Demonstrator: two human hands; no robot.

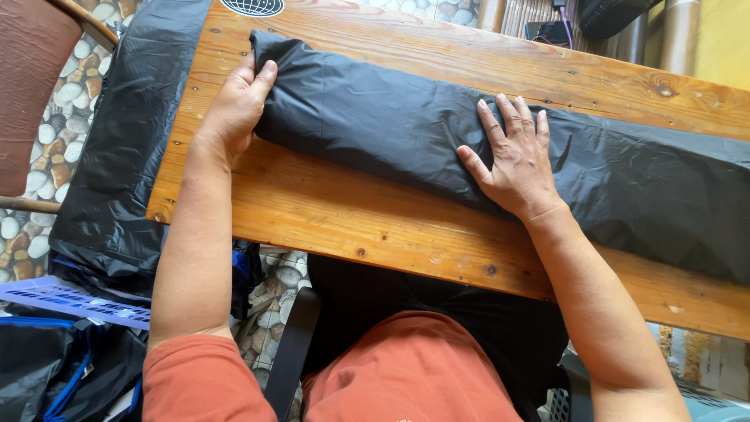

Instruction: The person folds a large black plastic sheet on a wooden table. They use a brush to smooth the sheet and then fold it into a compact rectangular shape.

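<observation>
Pebble-patterned flooring [58, 117] shows under and around a long wooden table [375, 227], its planks knotty and orange-brown. Lying lengthwise along the tabletop is a black plastic bundle [375, 117], a smooth roll of dark sheeting that starts near the table's far left corner and runs on past the right edge of view, keeping closer to the far edge than to the near one.

The person's left hand [234, 105] sits at the bundle's left end, fingers curled against it and the thumb lying up along the end fold, more cupping than clutching. The right hand [514, 160] lies flat on top of the bundle toward the middle of the table, fingers spread and straight, palm pressing down near the bundle's near side. Neither hand is closed around anything.

More black plastic sheeting [125, 141] hangs off the table's left edge and drapes toward the floor. Below it, near the left corner, lies a pale purple slotted crate [70, 301], with dark bags beside it. A brown chair [35, 86] stands off to the left. The person wears a rust-orange top [406, 375].
</observation>
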